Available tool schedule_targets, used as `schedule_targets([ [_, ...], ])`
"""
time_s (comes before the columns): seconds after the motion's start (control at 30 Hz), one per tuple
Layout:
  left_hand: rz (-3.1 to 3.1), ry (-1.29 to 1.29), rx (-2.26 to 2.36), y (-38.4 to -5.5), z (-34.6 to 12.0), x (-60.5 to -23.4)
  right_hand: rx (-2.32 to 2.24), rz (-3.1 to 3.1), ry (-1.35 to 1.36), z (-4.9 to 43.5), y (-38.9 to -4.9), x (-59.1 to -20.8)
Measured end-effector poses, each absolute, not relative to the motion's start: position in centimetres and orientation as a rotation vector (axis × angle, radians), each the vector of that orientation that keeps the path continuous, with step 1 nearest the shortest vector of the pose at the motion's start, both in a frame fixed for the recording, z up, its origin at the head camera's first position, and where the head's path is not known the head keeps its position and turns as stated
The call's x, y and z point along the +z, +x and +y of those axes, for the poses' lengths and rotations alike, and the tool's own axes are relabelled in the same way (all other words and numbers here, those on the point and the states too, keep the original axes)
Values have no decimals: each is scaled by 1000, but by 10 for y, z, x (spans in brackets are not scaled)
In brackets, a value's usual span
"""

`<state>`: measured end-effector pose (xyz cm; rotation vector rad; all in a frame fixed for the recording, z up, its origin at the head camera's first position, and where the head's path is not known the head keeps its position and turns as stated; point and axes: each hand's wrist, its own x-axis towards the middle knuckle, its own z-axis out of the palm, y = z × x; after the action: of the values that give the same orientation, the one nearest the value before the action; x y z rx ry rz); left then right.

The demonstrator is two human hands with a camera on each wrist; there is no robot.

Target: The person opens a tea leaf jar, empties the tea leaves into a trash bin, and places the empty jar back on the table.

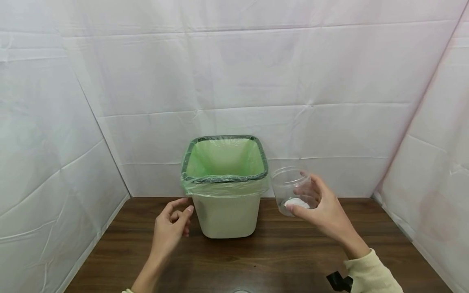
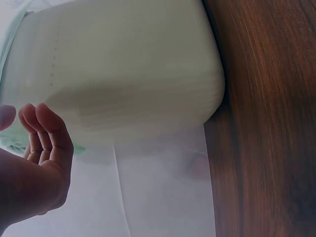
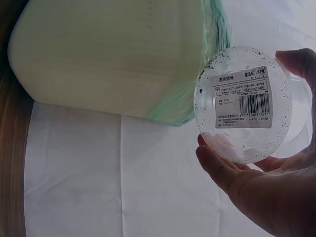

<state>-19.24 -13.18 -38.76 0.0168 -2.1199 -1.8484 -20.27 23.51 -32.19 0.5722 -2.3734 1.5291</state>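
Observation:
A clear plastic cup (image 1: 285,189) is held in my right hand (image 1: 326,211), thumb and fingers around its side, just right of the bin and above the table. A white label with a barcode (image 3: 244,98) is stuck under the cup's base, which is flecked with dark specks. A pale trash bin (image 1: 228,215) stands upright, lined with a green plastic bag (image 1: 220,188) folded over its rim. My left hand (image 1: 170,228) is beside the bin's left side, fingers loosely bent and holding nothing. In the left wrist view its fingers (image 2: 52,131) appear apart from the bin wall.
The bin stands on a dark brown wooden table (image 1: 293,256). Creased white sheets (image 1: 242,73) hang behind and on both sides. A black piece (image 1: 338,281) shows by my right sleeve (image 1: 371,272), and a faint round edge (image 1: 242,291) appears at the bottom.

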Motion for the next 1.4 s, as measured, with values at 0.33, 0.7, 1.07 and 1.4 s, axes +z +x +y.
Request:
schedule_targets([
  [0.33, -2159, -16, -1855, -192, -126, -388, 1547, -2381, 591, 233, -201, -334],
  [0.7, -2186, -44, -1844, -192, -123, -390, 1599, -2377, 620, 234, -196, -343],
  [1.07, -2176, -73, -1849, -190, -121, -391, 1588, -2370, 643, 237, -193, -354],
  [1.4, -2200, -49, -1848, -189, -120, -392, 1539, -2356, 665, 238, -190, -369],
])
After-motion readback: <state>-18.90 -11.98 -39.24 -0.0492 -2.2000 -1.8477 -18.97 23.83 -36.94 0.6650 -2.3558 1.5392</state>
